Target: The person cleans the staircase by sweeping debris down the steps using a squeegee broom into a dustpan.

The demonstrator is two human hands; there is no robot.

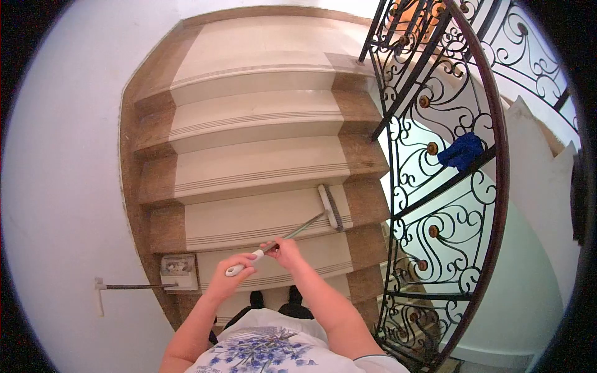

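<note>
I hold a broom (331,208) slanting across the stairs, its white head with dark bristles resting on a step ahead of me, toward the right side. My left hand (238,271) is wrapped round the white grip at the near end of the handle. Farther along, my right hand (283,252) closes on the thin shaft. To the left, a long-handled dustpan (181,283) sits on a step by the wall, with some greyish debris inside; its dark handle points left and ends in a white grip.
Pale treads with brown sides form the stairs (261,146), rising ahead of me. A black wrought-iron railing (429,186) with a dark red handrail (497,155) curves along the right. A blue cloth (461,151) hangs on it. The white wall (68,155) bounds the left. My dark shoes (257,299) show below.
</note>
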